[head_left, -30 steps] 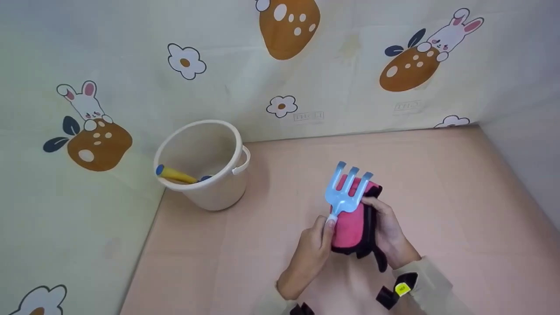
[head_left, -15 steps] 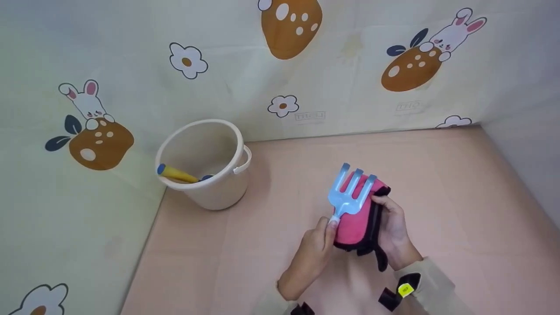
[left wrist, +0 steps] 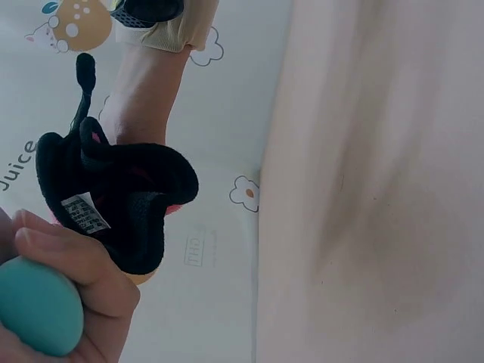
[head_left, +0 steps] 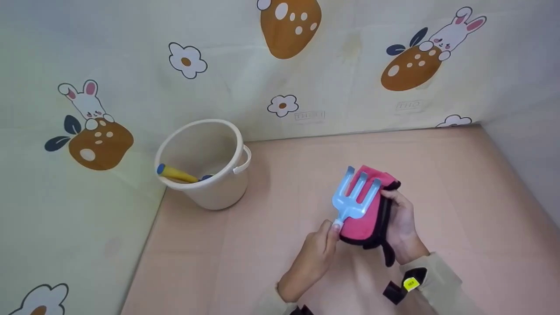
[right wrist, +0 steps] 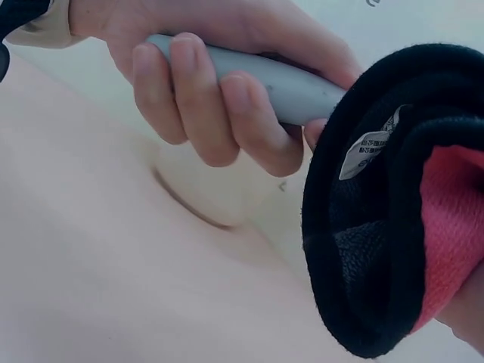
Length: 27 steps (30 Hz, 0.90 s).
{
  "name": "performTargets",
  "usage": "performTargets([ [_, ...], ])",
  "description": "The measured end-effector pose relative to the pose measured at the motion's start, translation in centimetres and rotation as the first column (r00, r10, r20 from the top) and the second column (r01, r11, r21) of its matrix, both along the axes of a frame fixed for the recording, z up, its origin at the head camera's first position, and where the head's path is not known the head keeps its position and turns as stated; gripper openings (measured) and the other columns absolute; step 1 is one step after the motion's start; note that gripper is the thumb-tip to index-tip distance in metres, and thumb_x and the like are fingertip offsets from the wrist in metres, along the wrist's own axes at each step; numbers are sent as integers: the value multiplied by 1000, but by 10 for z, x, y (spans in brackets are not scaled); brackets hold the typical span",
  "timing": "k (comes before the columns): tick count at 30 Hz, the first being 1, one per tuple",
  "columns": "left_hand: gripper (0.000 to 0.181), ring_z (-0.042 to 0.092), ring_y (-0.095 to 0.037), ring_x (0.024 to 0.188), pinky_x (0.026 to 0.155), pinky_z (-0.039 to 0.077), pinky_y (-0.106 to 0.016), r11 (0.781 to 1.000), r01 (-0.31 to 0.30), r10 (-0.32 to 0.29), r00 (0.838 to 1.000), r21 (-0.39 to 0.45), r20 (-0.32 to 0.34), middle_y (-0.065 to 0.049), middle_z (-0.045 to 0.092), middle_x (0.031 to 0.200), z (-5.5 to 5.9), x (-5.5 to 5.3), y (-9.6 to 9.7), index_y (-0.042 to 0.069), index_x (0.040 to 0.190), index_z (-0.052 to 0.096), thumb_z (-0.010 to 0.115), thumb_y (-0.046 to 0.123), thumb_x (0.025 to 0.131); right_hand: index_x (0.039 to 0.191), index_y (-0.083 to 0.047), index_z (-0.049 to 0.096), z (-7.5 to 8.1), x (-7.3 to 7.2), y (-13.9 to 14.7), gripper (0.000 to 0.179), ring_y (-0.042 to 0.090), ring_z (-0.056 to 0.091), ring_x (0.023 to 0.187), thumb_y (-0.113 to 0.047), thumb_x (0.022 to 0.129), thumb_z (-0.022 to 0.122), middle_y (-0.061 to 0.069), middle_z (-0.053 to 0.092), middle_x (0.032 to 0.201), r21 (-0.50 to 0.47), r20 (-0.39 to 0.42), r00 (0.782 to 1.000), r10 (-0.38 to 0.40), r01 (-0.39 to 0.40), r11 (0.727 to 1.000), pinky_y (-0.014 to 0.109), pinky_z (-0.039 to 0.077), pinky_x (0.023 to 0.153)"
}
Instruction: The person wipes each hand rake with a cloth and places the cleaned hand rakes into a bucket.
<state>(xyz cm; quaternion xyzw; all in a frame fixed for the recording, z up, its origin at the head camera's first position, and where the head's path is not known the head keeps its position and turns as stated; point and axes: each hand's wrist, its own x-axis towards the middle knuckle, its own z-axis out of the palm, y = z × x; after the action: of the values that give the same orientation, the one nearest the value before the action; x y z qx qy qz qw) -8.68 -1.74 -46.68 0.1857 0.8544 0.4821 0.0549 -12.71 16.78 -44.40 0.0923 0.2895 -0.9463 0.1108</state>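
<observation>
A light blue hand fork (head_left: 352, 206) with three tines is in my left hand (head_left: 313, 256), gripped by its handle (right wrist: 283, 89). The fingers wrap round that handle, whose rounded end (left wrist: 41, 304) faces the left wrist view. My right hand (head_left: 403, 227) holds a folded pink cloth (head_left: 365, 225) with black edging from its right side, thumb on the front. The fork's tines overlap the cloth in the head view. Black lining, a white label (right wrist: 367, 151) and a hanging black loop (left wrist: 85, 83) show on the cloth. Most of my right fingers are hidden behind it.
A cream bucket (head_left: 218, 194) with a side handle stands at the back left. Inside it, a tool's yellow handle (head_left: 178, 173) with a blue end leans on the rim. Patterned walls (head_left: 227, 100) bound the pinkish surface (head_left: 271, 188) at the back and left.
Both hands have shifted a little to the right, carrying the cloth and the fork. The cloth has risen slightly and now sits further right behind the tines.
</observation>
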Motion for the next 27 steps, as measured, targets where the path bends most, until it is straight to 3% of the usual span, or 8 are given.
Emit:
performTargets([
  [10, 33, 33, -1, 51, 44, 29, -15, 1000, 27, -26, 993, -3, 114, 8, 35, 63, -1, 1, -1, 10, 86, 45, 27, 33, 103, 109, -14, 50, 3, -6, 11, 28, 12, 53, 91, -13, 98, 25, -1, 58, 96, 23, -36, 999, -16, 16, 1000, 24, 43, 85],
  [17, 36, 34, -1, 48, 42, 29, -14, 999, 40, -38, 988, -10, 149, 8, 38, 61, 0, 2, -4, 9, 88, 46, 26, 35, 103, 104, -10, 51, 5, -9, 16, 33, 12, 52, 84, -8, 97, 18, 0, 57, 91, -3, -154, 988, 16, -17, 1000, 24, 44, 79],
  [22, 37, 34, -1, 47, 41, 28, -13, 999, 45, -42, 986, -17, 163, 8, 38, 60, 1, 3, -5, 9, 88, 46, 25, 36, 103, 101, -11, 50, 9, -10, 18, 34, 9, 49, 86, -3, 95, 17, -4, 52, 95, 168, -253, 967, 24, 20, 986, 21, 42, 80],
  [27, 38, 33, -1, 47, 40, 27, -14, 998, 52, -45, 985, -36, 169, 8, 37, 60, 0, 2, -6, 9, 87, 45, 24, 37, 103, 102, -13, 58, 11, -11, 20, 42, 7, 50, 95, 3, 90, 21, -5, 54, 104, 403, -381, 923, 50, 118, 908, 22, 39, 89],
])
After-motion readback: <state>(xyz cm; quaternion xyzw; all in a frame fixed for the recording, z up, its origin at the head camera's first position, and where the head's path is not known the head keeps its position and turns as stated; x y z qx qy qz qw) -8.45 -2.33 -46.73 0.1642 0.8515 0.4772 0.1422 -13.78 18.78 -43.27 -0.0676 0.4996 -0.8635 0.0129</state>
